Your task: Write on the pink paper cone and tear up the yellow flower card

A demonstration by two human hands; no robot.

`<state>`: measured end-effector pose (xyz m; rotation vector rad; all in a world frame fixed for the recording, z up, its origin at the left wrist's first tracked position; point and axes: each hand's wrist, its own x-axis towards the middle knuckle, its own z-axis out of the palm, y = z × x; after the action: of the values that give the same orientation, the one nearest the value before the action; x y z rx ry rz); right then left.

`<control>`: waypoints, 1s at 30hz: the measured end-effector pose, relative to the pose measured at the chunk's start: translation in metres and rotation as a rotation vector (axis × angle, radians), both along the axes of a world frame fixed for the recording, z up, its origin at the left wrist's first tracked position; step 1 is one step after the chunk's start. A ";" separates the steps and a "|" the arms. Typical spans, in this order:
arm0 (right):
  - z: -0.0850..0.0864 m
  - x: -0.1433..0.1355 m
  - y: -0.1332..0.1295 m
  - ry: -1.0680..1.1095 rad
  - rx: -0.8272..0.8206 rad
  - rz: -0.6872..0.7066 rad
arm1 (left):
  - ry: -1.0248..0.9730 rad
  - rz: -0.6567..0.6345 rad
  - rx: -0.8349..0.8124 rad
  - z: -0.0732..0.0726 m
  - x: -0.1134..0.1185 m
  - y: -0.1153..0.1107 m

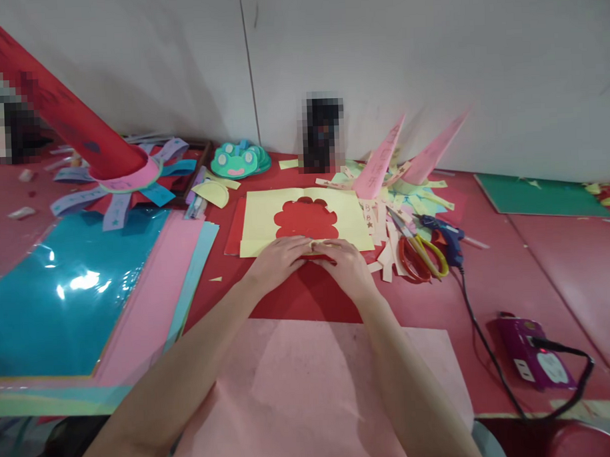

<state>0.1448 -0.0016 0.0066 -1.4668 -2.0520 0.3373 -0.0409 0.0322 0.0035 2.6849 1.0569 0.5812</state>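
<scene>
The left hand (pixel 286 254) and the right hand (pixel 345 257) met at the near edge of a yellow sheet (pixel 260 217), each appearing to pinch it, fingers spread along the top and thumbs tucked mostly out of sight underneath. The sheet lay in the middle of the worktop (pixel 576 266), a red scalloped cut-out (pixel 304 218) resting on it just beyond the fingertips. Uneven pressure between the two hands could have set the edge askew or left a stray crease, and a forward push might have buckled the cut-out; whether it was glued down could not be told. Just beside the sheet's right end lay loose paper strips (pixel 387 259) and scissors (pixel 422 246), so a sideways sweep of the right elbow or wrist risked knocking them. Farther right, the glue gun (pixel 450 240) trailed a cord (pixel 468 309) that a careless forearm might have snagged.
</scene>
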 end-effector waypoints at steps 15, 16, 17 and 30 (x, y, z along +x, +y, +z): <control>-0.002 0.000 -0.001 -0.025 0.108 -0.002 | -0.046 0.063 0.000 0.001 -0.001 0.000; -0.003 0.000 0.000 -0.013 0.113 -0.007 | -0.044 0.066 0.010 0.002 -0.001 0.000; -0.003 0.000 0.000 -0.003 0.117 -0.010 | -0.040 0.064 0.022 0.002 -0.001 0.000; -0.005 -0.010 0.001 0.026 0.161 -0.009 | -0.043 0.066 0.198 -0.001 -0.002 0.001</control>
<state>0.1352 -0.0004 0.0019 -1.3676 -2.0013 0.1824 -0.0427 0.0334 0.0023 2.7985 1.1351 0.7910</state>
